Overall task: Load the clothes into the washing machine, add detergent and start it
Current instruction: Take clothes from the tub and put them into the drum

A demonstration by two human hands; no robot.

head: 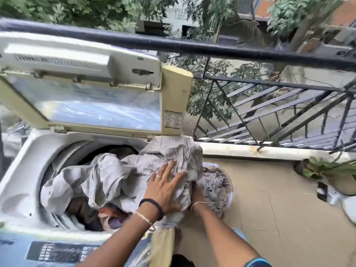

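Washing machine (17, 170): top-loader, lid (86, 105) raised, drum part full of mixed garments. Grey cloth (107, 176): large, soft and limp, likely light while dry; it spills from the drum across the machine's right rim and trails down into a basket (230, 186) beside it (basket largely hidden). It will sag and drag wherever unsupported, so bunching it near the rim is the better hold. Left hand (166, 186): fingers spread flat, pressing the cloth at the rim, gripping nothing. Right hand (197, 193): buried under the cloth over the basket; whether its fingers are clenched cannot be told.
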